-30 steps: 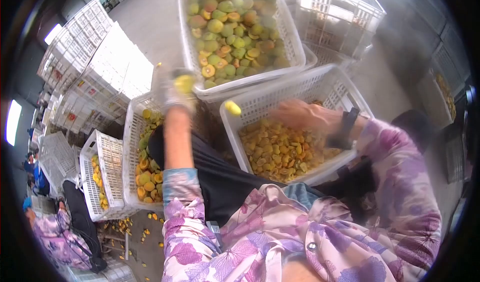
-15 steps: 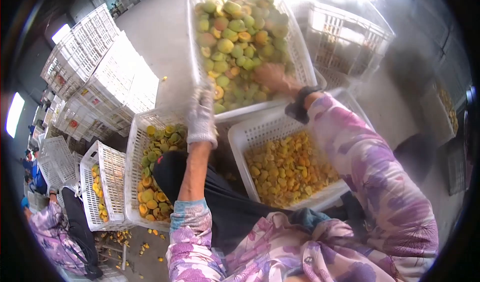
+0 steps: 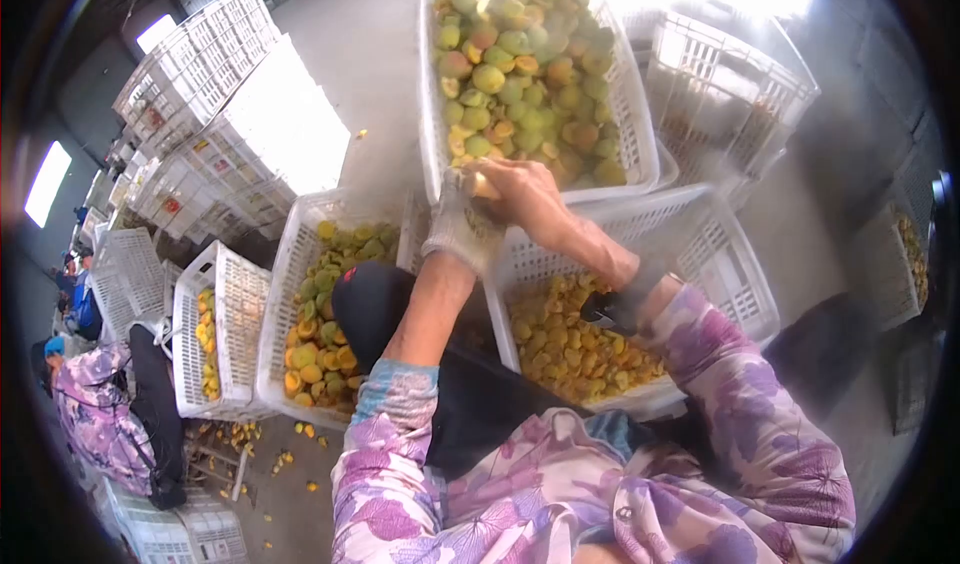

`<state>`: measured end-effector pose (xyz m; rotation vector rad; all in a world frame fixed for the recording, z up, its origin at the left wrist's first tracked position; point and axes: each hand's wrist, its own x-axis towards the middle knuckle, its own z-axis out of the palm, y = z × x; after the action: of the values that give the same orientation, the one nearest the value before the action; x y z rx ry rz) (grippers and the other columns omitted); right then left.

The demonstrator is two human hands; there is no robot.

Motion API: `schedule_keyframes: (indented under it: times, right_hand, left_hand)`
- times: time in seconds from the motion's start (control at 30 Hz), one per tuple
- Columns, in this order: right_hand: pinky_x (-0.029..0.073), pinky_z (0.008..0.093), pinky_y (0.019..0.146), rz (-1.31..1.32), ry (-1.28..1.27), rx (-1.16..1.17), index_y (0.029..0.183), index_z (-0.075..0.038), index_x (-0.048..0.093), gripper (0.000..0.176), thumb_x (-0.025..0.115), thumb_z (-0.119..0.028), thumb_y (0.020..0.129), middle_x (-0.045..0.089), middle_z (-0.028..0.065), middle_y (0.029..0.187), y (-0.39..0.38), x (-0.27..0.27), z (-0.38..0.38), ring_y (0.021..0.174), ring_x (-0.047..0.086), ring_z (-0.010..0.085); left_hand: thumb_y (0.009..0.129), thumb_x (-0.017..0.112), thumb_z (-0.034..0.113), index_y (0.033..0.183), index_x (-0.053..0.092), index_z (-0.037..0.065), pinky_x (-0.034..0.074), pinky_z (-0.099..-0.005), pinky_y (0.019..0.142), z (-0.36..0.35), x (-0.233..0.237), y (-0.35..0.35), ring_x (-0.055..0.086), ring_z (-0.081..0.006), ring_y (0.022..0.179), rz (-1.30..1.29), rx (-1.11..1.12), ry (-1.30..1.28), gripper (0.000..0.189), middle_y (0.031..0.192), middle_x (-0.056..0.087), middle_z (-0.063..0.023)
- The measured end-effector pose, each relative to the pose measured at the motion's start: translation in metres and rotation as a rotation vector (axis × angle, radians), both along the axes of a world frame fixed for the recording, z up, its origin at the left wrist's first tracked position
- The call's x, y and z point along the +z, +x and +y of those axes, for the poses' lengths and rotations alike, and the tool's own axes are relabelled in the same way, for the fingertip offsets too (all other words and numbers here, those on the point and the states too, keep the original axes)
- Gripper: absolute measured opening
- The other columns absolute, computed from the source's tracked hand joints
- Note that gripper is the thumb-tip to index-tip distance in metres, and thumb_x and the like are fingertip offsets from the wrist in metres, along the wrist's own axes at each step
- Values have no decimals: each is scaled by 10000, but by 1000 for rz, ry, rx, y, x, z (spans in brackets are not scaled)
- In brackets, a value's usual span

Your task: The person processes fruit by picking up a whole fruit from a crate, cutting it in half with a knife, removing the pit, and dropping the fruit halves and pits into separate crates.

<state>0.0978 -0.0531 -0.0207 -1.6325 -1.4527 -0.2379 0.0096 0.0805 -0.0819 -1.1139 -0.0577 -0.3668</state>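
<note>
My left hand [image 3: 466, 222], in a pale knit glove, is closed and meets my bare right hand [image 3: 532, 196] at the near edge of a white crate of peaches [image 3: 432, 154]. Between them shows a peach [image 3: 484, 186], mostly covered by my fingers, which are closed around it. Whole green-yellow and reddish peaches [image 3: 515, 89], with some cut ones, fill that crate. Below my right forearm stands a crate [image 3: 745, 294] holding yellow peach pieces [image 3: 570, 349]. Whether a tool is in my right hand is hidden.
Left of my knee, another crate [image 3: 275, 309] holds green and orange halves. A narrower crate [image 3: 245, 329] stands beside it. Stacked crates [image 3: 215, 154] rise at left and others [image 3: 735, 74] at right. A co-worker [image 3: 105, 404] sits at far left. Fruit scraps [image 3: 285, 459] litter the floor.
My right hand has come out of the peach crate toward me and now meets my left hand. The left hand has turned inward and closed. The view has shifted slightly.
</note>
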Motion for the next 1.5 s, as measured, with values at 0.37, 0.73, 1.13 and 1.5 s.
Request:
schedule_keyframes:
  times: [0.37, 0.73, 1.13, 1.5]
  right_hand:
    - [444, 452, 566, 297, -106, -383, 943, -8, 435, 150, 541, -35, 840, 578, 256, 709, -50, -36, -2, 718, 596, 423]
    - [424, 456, 576, 138, -128, -114, 890, 13, 471, 161, 576, -83, 813, 590, 204, 725, -51, -44, -11, 709, 559, 425]
    - [440, 370, 534, 287, -586, 324, 1112, -12, 563, 277, 553, -120, 857, 599, 102, 676, -2, -47, -24, 621, 574, 252]
    - [363, 321, 400, 749, -714, 208, 821, -3, 555, 63, 615, 6, 803, 521, 63, 553, -28, -28, -18, 438, 452, 165]
  left_hand:
    - [979, 459, 318, 1178, 540, 59, 519, -299, 820, -51, 69, -10, 591, -188, 979, -1394, -1625, -3626, 336, 1111, 585, -84]
    - [950, 515, 380, 797, 504, 108, 510, -324, 675, -50, 64, -20, 572, -184, 721, -1900, -1367, -3388, 312, 801, 568, -48]
    - [968, 410, 436, 948, 576, 104, 510, -334, 637, -39, -15, -12, 584, -205, 721, -1714, -914, -3546, 372, 807, 595, -53]
    - [943, 536, 424, 856, 534, 137, 431, -249, 477, -60, 27, -12, 540, -143, 599, -2010, -1454, -3305, 300, 704, 538, -11]
